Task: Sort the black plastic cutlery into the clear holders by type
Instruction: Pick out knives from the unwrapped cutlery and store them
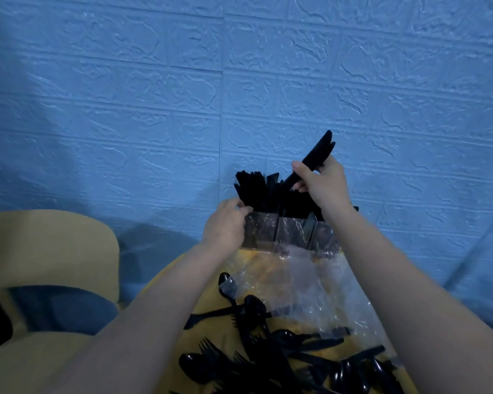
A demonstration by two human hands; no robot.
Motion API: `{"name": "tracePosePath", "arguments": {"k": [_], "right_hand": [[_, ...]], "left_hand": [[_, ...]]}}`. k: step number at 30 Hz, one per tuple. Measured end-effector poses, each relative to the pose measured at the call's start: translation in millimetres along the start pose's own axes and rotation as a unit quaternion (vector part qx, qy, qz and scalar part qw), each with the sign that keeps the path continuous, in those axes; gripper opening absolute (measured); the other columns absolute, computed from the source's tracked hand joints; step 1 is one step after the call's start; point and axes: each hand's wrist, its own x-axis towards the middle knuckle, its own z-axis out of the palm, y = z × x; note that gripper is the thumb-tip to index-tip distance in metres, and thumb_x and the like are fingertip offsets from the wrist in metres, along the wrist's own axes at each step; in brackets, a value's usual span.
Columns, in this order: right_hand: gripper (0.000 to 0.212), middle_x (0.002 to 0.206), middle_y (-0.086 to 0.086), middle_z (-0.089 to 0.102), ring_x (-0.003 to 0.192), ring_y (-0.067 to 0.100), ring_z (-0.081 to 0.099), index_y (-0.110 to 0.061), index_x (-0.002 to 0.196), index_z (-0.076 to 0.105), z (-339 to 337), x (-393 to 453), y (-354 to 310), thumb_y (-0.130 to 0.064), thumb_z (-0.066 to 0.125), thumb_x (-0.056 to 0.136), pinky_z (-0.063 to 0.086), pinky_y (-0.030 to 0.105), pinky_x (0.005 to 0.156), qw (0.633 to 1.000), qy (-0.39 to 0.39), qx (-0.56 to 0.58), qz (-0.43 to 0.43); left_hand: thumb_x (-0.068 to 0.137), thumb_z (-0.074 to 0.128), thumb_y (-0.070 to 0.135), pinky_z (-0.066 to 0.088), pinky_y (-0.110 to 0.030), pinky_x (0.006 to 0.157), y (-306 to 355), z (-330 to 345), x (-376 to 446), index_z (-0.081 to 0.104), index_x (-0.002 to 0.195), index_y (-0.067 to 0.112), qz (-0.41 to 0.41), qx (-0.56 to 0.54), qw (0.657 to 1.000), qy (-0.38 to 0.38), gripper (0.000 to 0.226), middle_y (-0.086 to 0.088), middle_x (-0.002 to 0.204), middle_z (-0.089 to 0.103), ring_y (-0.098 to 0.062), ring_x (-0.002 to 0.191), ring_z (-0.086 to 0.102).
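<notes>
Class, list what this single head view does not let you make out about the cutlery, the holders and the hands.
- Knives: count unclear; right hand covers the handles.
- Holders: contents by type unreadable; dark, packed, left hand hides one end.
- Loose pile: cut off by bottom edge, partly under the plastic bag.

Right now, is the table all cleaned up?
No, a heap of loose forks and spoons lies on the yellow table.

Black knives [313, 162] tilt above packed clear holders [289, 231]; loose cutlery [268, 345] lies below.
</notes>
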Motion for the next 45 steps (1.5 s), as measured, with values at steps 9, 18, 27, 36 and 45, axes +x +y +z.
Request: {"name": "tracePosePath", "arguments": {"k": [9,18,27,36,45], "right_hand": [[0.024,0.077,0.003,0.063,0.054,0.012,0.062,-0.009,0.096,0.052,45,7,15,-0.025,0.068,0.087,0.055,0.032,0.06,0.989,-0.021,-0.144,-0.039],[0.083,0.131,0.008,0.051,0.113,0.029,0.052,-0.021,0.148,0.02,57,0,24,-0.035,0.07,0.084,0.046,0.041,0.086,0.914,-0.053,-0.375,-0.145],[0.055,0.157,0.002,0.02,0.145,0.019,0.015,-0.014,0.15,0.023,59,-5,42,-0.038,0.034,0.102,0.007,0.034,0.116,0.823,-0.13,-0.504,-0.228],[0.059,0.16,-0.003,0.007,0.147,0.016,0.002,-0.015,0.152,0.008,68,3,13,-0.034,0.034,0.103,0.002,0.035,0.119,0.845,-0.163,-0.427,-0.28],[0.047,0.15,-0.001,0.036,0.14,0.017,0.027,-0.016,0.145,0.032,59,5,24,-0.034,0.032,0.102,0.011,0.032,0.114,0.776,-0.188,-0.535,-0.275]], "left_hand": [[0.096,0.051,0.011,0.043,-0.031,0.087,-3,5,14,0.066,0.11,0.007,-0.01,-0.097,0.994,0.052,0.021,-0.005,0.118,0.053,-0.023,0.102,0.056],[0.094,0.053,0.008,0.044,-0.029,0.083,-5,5,19,0.066,0.099,0.005,-0.016,-0.104,0.992,0.07,0.015,-0.004,0.112,0.054,-0.022,0.097,0.057],[0.093,0.054,0.007,0.046,-0.037,0.086,-7,1,12,0.067,0.094,0.006,-0.019,-0.111,0.992,0.059,0.013,-0.005,0.107,0.056,-0.022,0.097,0.056],[0.094,0.053,0.009,0.045,-0.035,0.084,2,2,8,0.066,0.1,0.006,-0.03,-0.089,0.993,0.067,0.015,-0.008,0.114,0.055,-0.026,0.098,0.057],[0.094,0.051,0.008,0.044,-0.036,0.083,0,4,9,0.065,0.1,0.004,-0.025,-0.089,0.994,0.059,0.016,-0.006,0.116,0.054,-0.025,0.098,0.057]]}}
